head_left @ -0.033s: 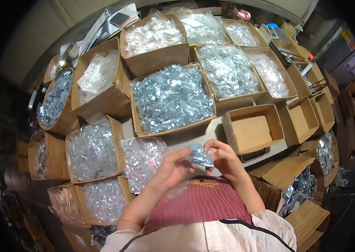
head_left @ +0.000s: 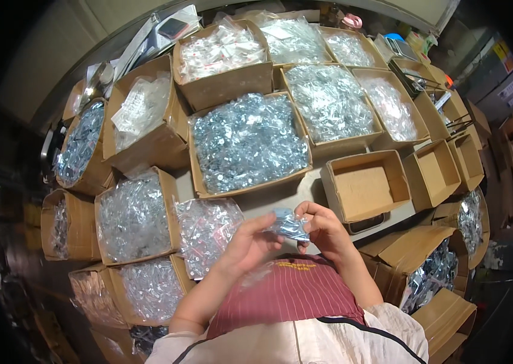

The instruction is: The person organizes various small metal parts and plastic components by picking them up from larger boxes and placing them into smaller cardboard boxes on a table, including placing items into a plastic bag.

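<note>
In front of my red striped apron, a small clear plastic packet (head_left: 290, 225) of bluish metal pieces is held up between both hands. My left hand (head_left: 249, 244) is closed on its left end, thumb on top. My right hand (head_left: 324, 229) pinches the right end between thumb and fingers. The exact kind of pieces inside is too small to make out. Just left of my left hand lies a clear bag (head_left: 205, 229) of small metal parts. Beyond the hands stands a large carton (head_left: 255, 187) heaped with similar bluish packets (head_left: 247, 142).
An open cardboard box (head_left: 368, 206) with a bare bottom stands right of my hands, with smaller boxes (head_left: 432, 173) beside it. Packet-filled cartons (head_left: 171, 221) crowd the left side and the back. At lower right sits another carton (head_left: 390, 258) of packets.
</note>
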A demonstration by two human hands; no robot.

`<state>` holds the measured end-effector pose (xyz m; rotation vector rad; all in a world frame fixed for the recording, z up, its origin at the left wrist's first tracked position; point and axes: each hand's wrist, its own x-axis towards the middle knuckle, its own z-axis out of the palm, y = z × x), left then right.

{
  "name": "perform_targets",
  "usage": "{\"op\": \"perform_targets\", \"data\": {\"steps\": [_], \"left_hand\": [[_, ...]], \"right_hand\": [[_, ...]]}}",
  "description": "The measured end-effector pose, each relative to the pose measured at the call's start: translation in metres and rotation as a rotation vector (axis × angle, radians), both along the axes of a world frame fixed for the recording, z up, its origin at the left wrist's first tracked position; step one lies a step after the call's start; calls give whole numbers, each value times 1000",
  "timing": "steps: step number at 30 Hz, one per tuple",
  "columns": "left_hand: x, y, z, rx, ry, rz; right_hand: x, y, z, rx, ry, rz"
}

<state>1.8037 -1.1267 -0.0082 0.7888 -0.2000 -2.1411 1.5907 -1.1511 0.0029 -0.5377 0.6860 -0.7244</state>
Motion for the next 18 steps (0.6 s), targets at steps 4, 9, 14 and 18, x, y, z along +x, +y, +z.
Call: {"op": "perform_targets", "data": {"steps": [4,9,14,18], "left_hand": [[-2,-1,-4,20,20,22],[-2,-1,-7,9,132,36],[-5,1,-1,-28,135,49],[-6,3,4,-91,91,63]], "right_hand": [[0,1,-1,17,17,-40],[-3,1,-10,30,-81,-83],[-2,1,-3,20,-23,-113],[-1,1,-6,32,-17,-130]]}}
